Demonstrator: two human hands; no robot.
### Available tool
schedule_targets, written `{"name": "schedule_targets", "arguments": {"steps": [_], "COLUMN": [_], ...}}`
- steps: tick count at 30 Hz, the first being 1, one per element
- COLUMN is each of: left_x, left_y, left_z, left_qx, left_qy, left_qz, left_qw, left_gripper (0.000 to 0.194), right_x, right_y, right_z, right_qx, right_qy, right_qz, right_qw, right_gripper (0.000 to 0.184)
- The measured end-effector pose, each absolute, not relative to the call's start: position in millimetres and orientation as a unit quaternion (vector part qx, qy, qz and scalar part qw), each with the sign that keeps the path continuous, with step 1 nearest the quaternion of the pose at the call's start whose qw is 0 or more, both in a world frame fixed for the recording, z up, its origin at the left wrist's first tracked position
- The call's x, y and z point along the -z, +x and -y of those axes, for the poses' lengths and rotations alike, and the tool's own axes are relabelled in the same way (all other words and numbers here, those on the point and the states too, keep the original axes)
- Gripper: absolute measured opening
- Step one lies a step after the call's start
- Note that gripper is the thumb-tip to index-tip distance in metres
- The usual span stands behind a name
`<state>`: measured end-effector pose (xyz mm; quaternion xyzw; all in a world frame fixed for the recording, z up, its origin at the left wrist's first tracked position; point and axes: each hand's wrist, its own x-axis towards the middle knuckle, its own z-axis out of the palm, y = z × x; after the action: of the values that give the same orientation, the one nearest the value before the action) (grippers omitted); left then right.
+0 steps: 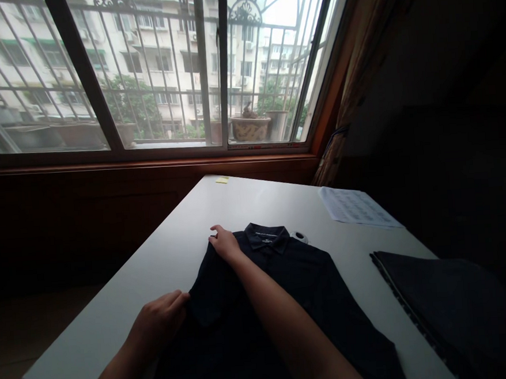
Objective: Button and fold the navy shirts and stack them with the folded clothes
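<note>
A dark navy collared shirt point(303, 284) lies spread on the white table point(150, 266), its collar pointing toward the window. My right hand point(225, 243) reaches across the shirt to its left shoulder, where the thumb and fingers close on the cloth at the shoulder edge. Lower down on the same side, my left hand point(164, 314) pinches the edge of the sleeve. Cloth runs fairly straight between the two hands. My right forearm covers part of the shirt's front, and its lower end runs out of view.
Folded dark cloth point(438, 298) lies at the table's right. Printed sheets point(358, 207) rest near the back right edge, and a yellow sticky note point(222, 180) is at the far corner. A small round white-and-black object point(299, 237) sits beside the collar. Beyond stands a barred window point(162, 74).
</note>
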<state>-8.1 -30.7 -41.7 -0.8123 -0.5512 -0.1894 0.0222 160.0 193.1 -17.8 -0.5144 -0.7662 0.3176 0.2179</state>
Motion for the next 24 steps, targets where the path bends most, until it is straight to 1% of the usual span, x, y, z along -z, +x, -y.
{"name": "schedule_targets", "arguments": {"steps": [5, 13, 18, 22, 24], "left_x": [41, 38, 36, 35, 34], "left_y": [-7, -6, -3, -3, -3], "left_z": [29, 33, 33, 33, 34], "left_qx": [0.202, 0.172, 0.168, 0.198, 0.207], "left_qy": [-0.834, -0.869, -0.89, -0.881, -0.874], "left_qz": [0.504, 0.456, 0.421, 0.425, 0.432], "left_qw": [0.098, 0.088, 0.056, 0.071, 0.082], "left_gripper": [0.021, 0.023, 0.025, 0.028, 0.033], "right_x": [16, 20, 20, 15, 13], "right_y": [158, 159, 161, 165, 167], "right_z": [-203, -200, -193, -175, -161], "right_qx": [-0.336, -0.315, -0.267, -0.19, -0.152], "right_qy": [-0.529, -0.527, -0.501, -0.476, -0.454], "right_qz": [0.75, 0.755, 0.787, 0.817, 0.836], "right_qw": [0.212, 0.229, 0.243, 0.263, 0.267], "right_gripper": [0.034, 0.032, 0.032, 0.034, 0.031]}}
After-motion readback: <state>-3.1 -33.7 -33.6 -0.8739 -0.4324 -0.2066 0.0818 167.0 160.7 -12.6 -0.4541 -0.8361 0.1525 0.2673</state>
